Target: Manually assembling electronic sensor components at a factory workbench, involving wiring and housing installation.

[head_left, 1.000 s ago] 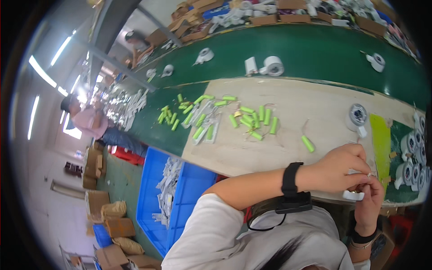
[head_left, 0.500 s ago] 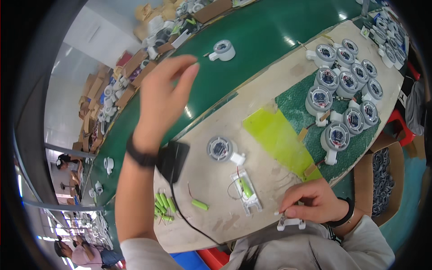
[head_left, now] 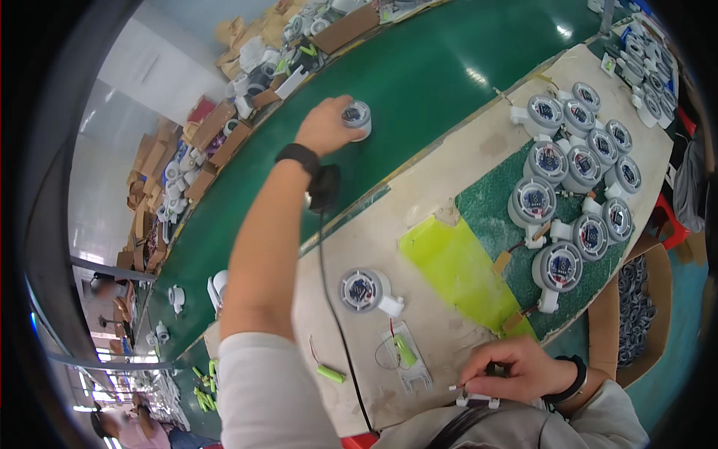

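Observation:
My left hand (head_left: 327,129) reaches far over the green belt. Its fingers are closed around the side of a round grey-and-white housing (head_left: 357,120) with a circuit board inside. Low at the right, my right hand (head_left: 516,368) pinches a small white plastic bracket (head_left: 479,400) close to my body; a thin wire end sticks out by the fingertips. On the pale worktop between the hands lies another round housing (head_left: 361,290) with a stubby arm. Below it rests a white plastic cover (head_left: 411,374) with a green battery cell (head_left: 404,350) on it. One more green cell (head_left: 330,373) lies to its left.
Several round housings (head_left: 562,267) crowd a green mat (head_left: 479,202) at the right, beside a yellow-green sheet (head_left: 456,269). A black cable (head_left: 340,329) crosses the worktop. Cardboard boxes (head_left: 213,131) of parts line the belt's far side; a carton (head_left: 602,322) of grey rings stands at right.
My left hand has moved forward and right onto the housing on the belt and closed on it. My right hand still holds the bracket, a little lower. The view has shifted slightly.

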`<action>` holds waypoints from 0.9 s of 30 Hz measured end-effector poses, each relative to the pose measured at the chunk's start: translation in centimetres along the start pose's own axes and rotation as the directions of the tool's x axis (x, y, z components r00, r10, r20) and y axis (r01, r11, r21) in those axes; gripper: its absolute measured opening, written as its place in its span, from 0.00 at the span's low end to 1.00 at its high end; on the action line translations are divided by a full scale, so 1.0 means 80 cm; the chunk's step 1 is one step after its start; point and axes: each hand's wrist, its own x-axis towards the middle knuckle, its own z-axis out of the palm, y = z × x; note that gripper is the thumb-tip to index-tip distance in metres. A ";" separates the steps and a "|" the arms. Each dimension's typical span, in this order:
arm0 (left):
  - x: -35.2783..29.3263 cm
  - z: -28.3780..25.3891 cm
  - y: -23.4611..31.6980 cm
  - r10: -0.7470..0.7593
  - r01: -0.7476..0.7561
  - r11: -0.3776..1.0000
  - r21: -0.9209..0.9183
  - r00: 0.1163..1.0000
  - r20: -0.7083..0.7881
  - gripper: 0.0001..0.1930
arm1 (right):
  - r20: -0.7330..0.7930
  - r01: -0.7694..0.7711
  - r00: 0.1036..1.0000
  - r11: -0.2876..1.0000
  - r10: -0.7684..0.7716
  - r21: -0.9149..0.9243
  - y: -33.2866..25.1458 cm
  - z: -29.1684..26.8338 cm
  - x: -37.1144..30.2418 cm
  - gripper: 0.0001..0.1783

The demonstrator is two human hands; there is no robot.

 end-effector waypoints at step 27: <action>-0.401 -0.009 0.131 -0.178 0.186 0.980 -0.070 0.977 0.116 0.11 | -0.124 -0.016 0.992 0.993 0.001 -0.120 0.014 0.090 -0.052 0.03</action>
